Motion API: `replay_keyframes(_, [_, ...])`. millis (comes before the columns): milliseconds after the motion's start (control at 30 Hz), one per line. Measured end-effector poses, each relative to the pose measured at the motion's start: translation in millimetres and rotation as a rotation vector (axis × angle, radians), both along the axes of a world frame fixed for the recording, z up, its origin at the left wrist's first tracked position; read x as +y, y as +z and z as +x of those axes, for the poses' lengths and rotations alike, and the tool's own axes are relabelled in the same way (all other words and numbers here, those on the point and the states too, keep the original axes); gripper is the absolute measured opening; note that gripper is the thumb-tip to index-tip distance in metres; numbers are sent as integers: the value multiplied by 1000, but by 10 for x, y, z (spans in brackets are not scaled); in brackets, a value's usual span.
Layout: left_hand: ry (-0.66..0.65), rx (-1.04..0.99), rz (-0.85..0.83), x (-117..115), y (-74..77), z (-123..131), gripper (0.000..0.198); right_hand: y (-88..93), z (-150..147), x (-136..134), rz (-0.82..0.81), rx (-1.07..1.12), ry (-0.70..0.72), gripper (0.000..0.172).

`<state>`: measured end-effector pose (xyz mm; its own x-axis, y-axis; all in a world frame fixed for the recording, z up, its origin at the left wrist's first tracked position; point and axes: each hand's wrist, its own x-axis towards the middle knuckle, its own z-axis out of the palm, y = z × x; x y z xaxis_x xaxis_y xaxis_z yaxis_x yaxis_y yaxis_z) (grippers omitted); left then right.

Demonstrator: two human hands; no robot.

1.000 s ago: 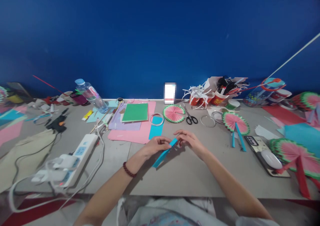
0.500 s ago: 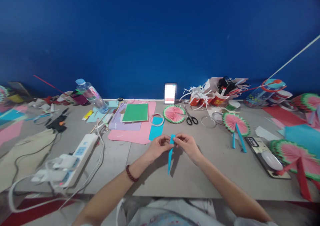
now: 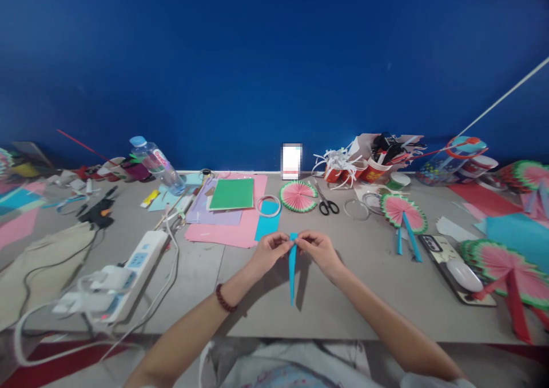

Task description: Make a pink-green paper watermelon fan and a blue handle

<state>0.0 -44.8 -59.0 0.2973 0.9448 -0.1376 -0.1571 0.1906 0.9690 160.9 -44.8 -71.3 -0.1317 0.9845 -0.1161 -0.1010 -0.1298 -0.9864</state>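
A narrow folded strip of blue paper (image 3: pixel 292 271) hangs point-down over the table between my hands. My left hand (image 3: pixel 271 251) pinches its upper end from the left, thumb in front. From the right, my right hand (image 3: pixel 318 250) pinches the same end, its fingertips close to those of the left. Beyond the hands lies a round pleated watermelon paper fan (image 3: pixel 298 196), pink with a green edge. Black-handled scissors (image 3: pixel 328 206) rest beside the fan. A flat blue paper piece (image 3: pixel 266 223) lies partly under a roll of clear tape (image 3: pixel 269 206).
To the left are a power strip (image 3: pixel 139 268) with cables, a glue gun (image 3: pixel 99 208) and a leaning bottle (image 3: pixel 156 162). Green card (image 3: pixel 232 194) tops a paper stack. On the right are a watermelon fan with blue sticks (image 3: pixel 403 214), a phone (image 3: pixel 435 248) and a white mouse (image 3: pixel 464 275).
The blue strip has turned from a slight tilt to nearly upright, its tip a little lower. My thumbs have come closer together at its top.
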Motion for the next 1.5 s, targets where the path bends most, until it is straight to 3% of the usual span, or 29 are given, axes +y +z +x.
replay_keyframes(500, [-5,27,49,1,-17,-6,35,5,-11,-20,25,-15,-14,33])
replay_keyframes(733, [98,29,84,-20,19,9,33,9,-20,-41,23,-24,-1,30])
replay_keyframes(1500, [177,21,161,-84,23,11,27,76,-68,-120,128,-10,-42,32])
